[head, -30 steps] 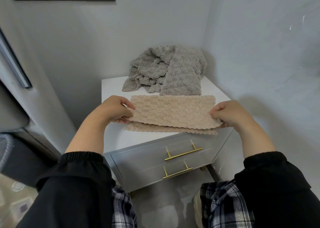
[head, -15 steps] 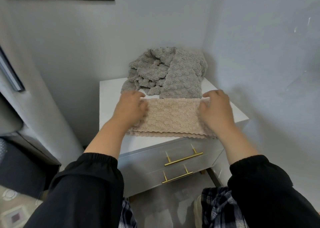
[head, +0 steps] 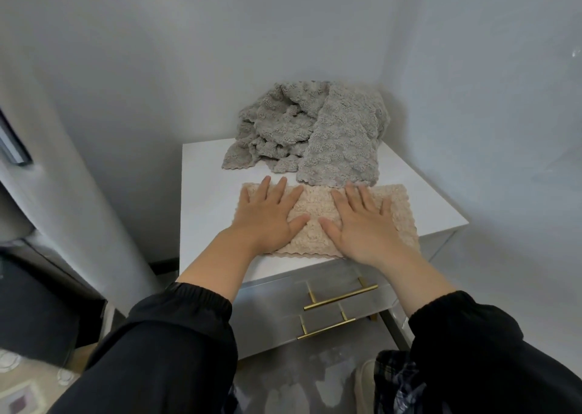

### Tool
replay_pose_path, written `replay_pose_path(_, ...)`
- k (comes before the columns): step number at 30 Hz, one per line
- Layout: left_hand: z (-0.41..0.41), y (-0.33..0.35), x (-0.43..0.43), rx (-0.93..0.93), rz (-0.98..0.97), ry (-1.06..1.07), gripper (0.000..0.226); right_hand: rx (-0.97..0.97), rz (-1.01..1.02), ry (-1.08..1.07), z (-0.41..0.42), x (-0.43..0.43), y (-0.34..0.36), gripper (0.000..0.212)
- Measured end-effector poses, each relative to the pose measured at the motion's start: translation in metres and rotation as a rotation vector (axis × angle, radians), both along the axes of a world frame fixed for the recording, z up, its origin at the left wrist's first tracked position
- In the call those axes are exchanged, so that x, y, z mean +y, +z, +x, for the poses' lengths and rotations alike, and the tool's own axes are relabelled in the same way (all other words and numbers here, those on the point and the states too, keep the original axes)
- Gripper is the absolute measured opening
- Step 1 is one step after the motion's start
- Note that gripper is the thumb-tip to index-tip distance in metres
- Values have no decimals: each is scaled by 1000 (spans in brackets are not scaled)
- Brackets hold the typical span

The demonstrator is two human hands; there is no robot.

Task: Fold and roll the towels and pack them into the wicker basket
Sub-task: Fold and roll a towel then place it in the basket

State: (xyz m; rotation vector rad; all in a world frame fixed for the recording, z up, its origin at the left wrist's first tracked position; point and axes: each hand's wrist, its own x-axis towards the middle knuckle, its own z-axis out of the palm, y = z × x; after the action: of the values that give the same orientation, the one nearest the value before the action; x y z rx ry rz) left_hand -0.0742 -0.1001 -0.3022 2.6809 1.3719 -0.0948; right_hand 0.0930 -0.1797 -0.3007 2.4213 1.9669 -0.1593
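On the white nightstand (head: 201, 212), the left hand (head: 266, 216) and right hand (head: 365, 224) lie flat, fingers spread, pressing the folded, bumpy beige towel (head: 315, 221), holding nothing.

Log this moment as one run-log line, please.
phase: pressing fold | left hand: flat on folded beige towel | right hand: flat on same | grey towel: crumpled behind, on nightstand

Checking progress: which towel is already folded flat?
The beige towel, flat under the left hand and right hand; the grey towel behind lies crumpled.
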Motion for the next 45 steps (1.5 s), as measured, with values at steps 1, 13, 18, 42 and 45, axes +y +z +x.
replay_pose_path(1,0,1,-1,-2,-7,1,65,0,8,8,1,0,0,69)
replay_pose_path(13,4,16,-24,-195,159,-24,54,136,415,-76,24,-3,9,56)
replay_pose_path(18,47,15,-37,-190,69,-179,58,272,473,-493,52,-28,27,33)
replay_pose_path(42,71,-1,-38,-74,49,-211,63,975,182,-524,73,-50,45,20)
replay_pose_path(45,72,0,-41,-100,44,-186,62,1125,327,-555,71,-47,44,29)
